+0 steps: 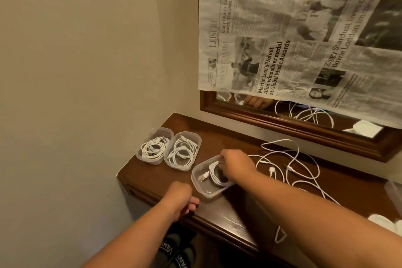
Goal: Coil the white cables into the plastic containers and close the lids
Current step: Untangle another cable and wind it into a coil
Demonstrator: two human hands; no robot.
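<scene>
Containers (196, 183): three, all filled; right hand (236, 163) grip clamps third coil (214, 173); left hand (180, 199) grip unclear.

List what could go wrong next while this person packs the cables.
1. The container sits near the front edge of the table, and the left hand is not holding it; the right hand working inside might push it off.
2. The coil may spring up once released and block a lid.
3. The loose cables cross each other; pulling one could drag or knot the rest.
</scene>
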